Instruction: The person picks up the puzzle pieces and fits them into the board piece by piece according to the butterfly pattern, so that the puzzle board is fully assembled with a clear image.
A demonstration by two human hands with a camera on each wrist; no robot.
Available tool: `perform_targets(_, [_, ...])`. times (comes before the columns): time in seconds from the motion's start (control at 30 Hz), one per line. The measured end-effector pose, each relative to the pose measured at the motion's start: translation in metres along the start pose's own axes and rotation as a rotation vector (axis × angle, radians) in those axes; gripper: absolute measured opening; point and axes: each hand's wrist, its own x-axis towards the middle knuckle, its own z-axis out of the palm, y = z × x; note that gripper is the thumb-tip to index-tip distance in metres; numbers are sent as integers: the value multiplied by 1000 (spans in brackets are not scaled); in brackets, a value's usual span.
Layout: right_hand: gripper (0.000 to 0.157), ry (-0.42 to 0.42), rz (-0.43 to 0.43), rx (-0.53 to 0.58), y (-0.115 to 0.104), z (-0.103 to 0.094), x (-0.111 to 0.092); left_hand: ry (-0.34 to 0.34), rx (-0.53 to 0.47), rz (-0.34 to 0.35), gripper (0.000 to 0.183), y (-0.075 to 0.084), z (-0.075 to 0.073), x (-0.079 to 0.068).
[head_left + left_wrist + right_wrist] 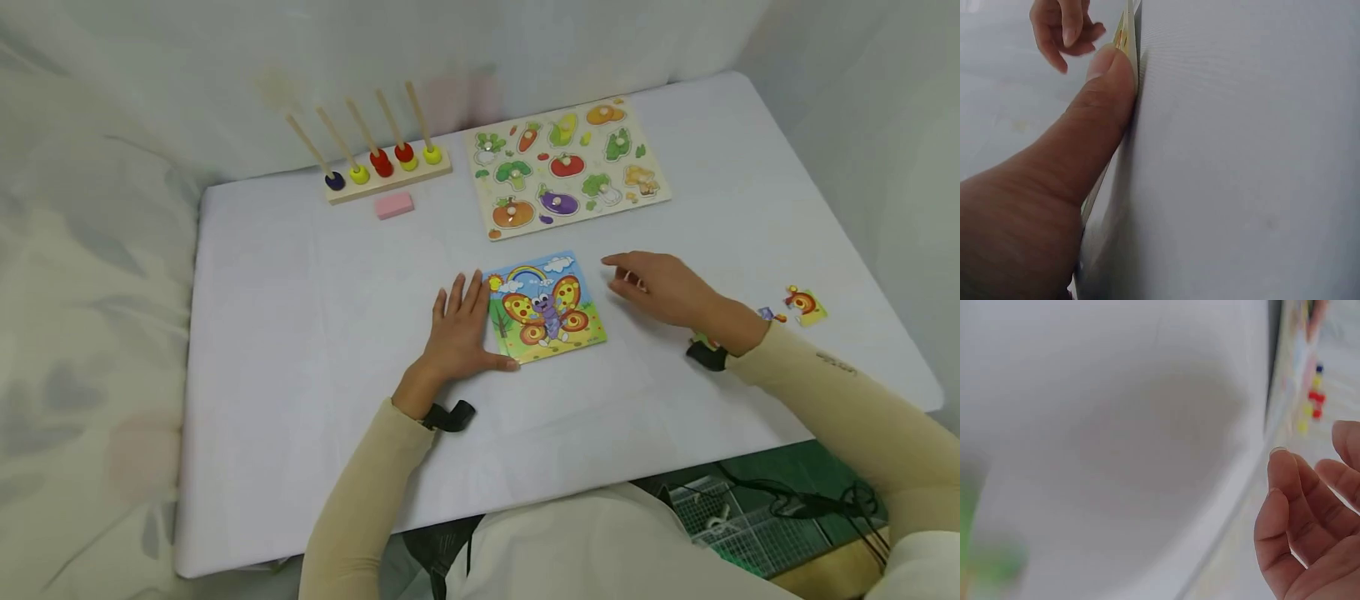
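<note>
A square butterfly jigsaw puzzle (547, 308) lies flat on the table, its picture facing up. My left hand (461, 333) rests along its left side with the fingers straight, and the thumb (1107, 81) touches the near edge. To the right of the puzzle, my right hand (656, 287) hovers with loosely bent fingers and holds nothing. Loose puzzle pieces (808, 306) lie beyond the right wrist. A greenish piece (702, 340) is partly hidden under that wrist, and blurred green shows in the right wrist view.
A wooden vegetable peg board (543, 187) lies behind the puzzle. At the back left stands a bead stacker (390, 179) with upright sticks, a pink block (393, 205) in front of it. The white table (300, 375) ends near my body.
</note>
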Motion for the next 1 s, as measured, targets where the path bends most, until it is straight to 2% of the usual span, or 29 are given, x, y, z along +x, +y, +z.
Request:
perform_targets(0.1, [36, 61, 10, -39, 17, -23, -21, -5, 3, -4, 140, 0, -2, 0])
perform_targets(0.17, [32, 72, 37, -59, 28, -37, -36, -3, 10, -4, 140, -1, -3, 1])
perform_targets(0.3, [30, 46, 126, -78, 51, -60, -67, -3, 14, 1, 139, -3, -3, 1])
perform_targets(0.4, [35, 17, 193, -86, 65, -67, -88, -7, 6, 7, 139, -3, -1, 0])
perform_targets(0.5, [44, -4, 197, -83, 72, -61, -102, -6, 4, 15, 139, -4, 1, 1])
perform_targets(0.7, [62, -31, 129, -67, 74, -37, -110, 20, 5, 23, 138, -6, 2, 5])
perform_targets(0.83, [61, -14, 78, -81, 75, -24, -118, 33, -3, 31, 138, -6, 4, 6])
perform_targets(1.0, [51, 72, -39, -107, 76, -6, -126, 19, -13, 22, 139, -5, 5, 2])
